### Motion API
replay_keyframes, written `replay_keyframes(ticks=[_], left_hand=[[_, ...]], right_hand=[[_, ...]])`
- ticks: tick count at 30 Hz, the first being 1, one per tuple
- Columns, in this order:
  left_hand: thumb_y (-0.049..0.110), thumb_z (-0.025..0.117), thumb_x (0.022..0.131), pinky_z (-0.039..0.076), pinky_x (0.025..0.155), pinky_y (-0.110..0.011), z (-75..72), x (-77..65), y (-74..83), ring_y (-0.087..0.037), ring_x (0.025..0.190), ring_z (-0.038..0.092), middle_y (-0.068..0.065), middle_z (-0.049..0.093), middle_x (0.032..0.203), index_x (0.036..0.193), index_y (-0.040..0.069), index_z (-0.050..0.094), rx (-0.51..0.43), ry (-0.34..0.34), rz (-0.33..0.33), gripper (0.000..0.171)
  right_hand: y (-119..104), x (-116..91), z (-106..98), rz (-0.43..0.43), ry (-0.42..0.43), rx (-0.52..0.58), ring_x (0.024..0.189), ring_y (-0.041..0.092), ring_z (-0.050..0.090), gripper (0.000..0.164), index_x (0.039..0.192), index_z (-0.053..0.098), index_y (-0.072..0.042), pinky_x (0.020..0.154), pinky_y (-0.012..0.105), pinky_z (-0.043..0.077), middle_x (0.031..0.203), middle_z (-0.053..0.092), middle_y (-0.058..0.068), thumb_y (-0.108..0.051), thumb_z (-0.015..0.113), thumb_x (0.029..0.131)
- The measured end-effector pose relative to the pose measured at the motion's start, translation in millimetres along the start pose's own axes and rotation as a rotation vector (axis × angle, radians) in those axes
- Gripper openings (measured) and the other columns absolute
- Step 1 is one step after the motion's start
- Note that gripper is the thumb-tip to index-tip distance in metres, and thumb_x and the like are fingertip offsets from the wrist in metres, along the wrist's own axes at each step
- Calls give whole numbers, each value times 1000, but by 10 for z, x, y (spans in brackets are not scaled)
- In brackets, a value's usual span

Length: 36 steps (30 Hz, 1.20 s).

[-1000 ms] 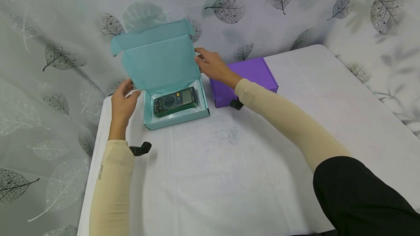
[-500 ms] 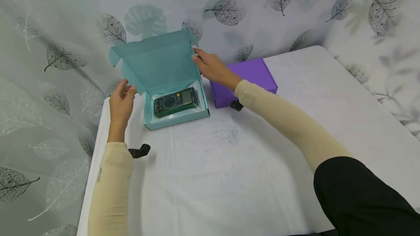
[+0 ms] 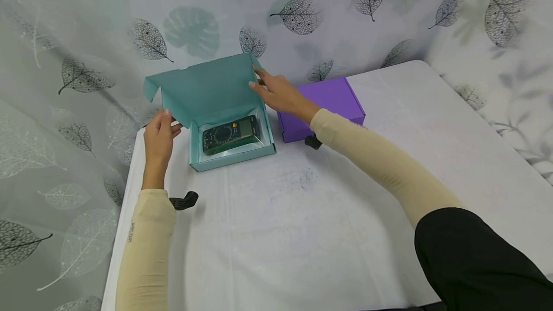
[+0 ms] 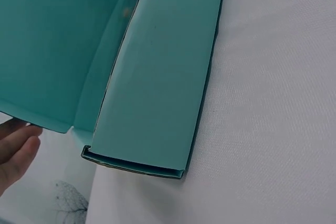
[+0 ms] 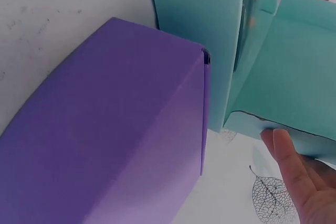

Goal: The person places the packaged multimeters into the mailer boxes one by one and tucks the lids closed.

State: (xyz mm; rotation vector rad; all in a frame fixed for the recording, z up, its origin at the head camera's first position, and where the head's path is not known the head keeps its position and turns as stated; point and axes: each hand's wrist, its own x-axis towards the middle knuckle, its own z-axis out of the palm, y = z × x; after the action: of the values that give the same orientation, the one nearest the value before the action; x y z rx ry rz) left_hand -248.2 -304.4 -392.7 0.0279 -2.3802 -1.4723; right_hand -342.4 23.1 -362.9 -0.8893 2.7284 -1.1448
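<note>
A teal cardboard box (image 3: pixel 233 158) stands on the table with its lid (image 3: pixel 207 88) raised and leaning forward. Inside it, in clear plastic wrapping, lies a dark digital multimeter (image 3: pixel 231 134). My left hand (image 3: pixel 159 140) is at the lid's left side; in the left wrist view its fingers (image 4: pixel 20 145) touch the lid's edge from outside. On the opposite side my right hand (image 3: pixel 282 94) has extended fingers against the lid's side flap (image 5: pixel 252 123), with the others partly behind the lid in the right wrist view.
A closed purple box (image 3: pixel 334 97) stands close to the teal box's right side, under my right wrist. White cloth covers the table (image 3: pixel 276 234). A leaf-patterned curtain (image 3: pixel 298 11) hangs along its back and left edges.
The lid has tipped forward from nearly upright, lowering its top flap. Both hands have stayed beside it; the left fingers shifted along the lid's left edge. The multimeter has not moved.
</note>
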Motion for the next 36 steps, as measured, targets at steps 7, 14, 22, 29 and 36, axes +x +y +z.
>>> replay_keyframes(ticks=[7, 14, 22, 29, 36], left_hand=[[53, 34, 96, 47, 88, -35, -1, -22, -17, -33, 105, 59, -16, 55, 124, 138, 10, 46, -12, -13, -20, 61], [53, 34, 96, 48, 85, -37, 1, -18, -19, -33, 103, 60, -18, 56, 121, 131, 4, 51, -25, -14, -35, 62], [55, 32, 96, 48, 85, -36, 7, -43, -26, -32, 105, 59, -17, 55, 123, 136, 8, 47, -13, -22, -52, 63], [55, 34, 95, 48, 85, -36, 21, -29, -3, -33, 103, 60, -18, 56, 121, 131, 4, 52, -30, -14, -42, 65], [56, 34, 95, 48, 85, -35, 38, -55, -22, -31, 105, 60, -17, 55, 121, 132, 5, 51, -28, -16, -66, 65]], right_hand=[[-3, -45, 32, -29, -10, -9, 117, 22, 51, 69, 150, 5, -22, 102, 34, 32, 142, 41, 9, -58, 28, 96], [11, -73, 58, -54, -3, -12, 86, 19, 62, 70, 150, 6, -19, 97, 33, 37, 141, 41, 10, -56, 31, 96], [1, -98, 72, -58, 6, 11, 93, 20, 61, 69, 150, 8, -19, 93, 35, 41, 140, 42, 10, -54, 33, 97], [-29, -113, 61, -33, 6, 47, 113, 25, 54, 69, 150, 8, -20, 96, 36, 39, 141, 41, 10, -55, 35, 96], [-17, -137, 101, -34, 5, 3, 97, 23, 63, 70, 150, 12, -17, 85, 33, 47, 141, 41, 9, -54, 35, 96]])
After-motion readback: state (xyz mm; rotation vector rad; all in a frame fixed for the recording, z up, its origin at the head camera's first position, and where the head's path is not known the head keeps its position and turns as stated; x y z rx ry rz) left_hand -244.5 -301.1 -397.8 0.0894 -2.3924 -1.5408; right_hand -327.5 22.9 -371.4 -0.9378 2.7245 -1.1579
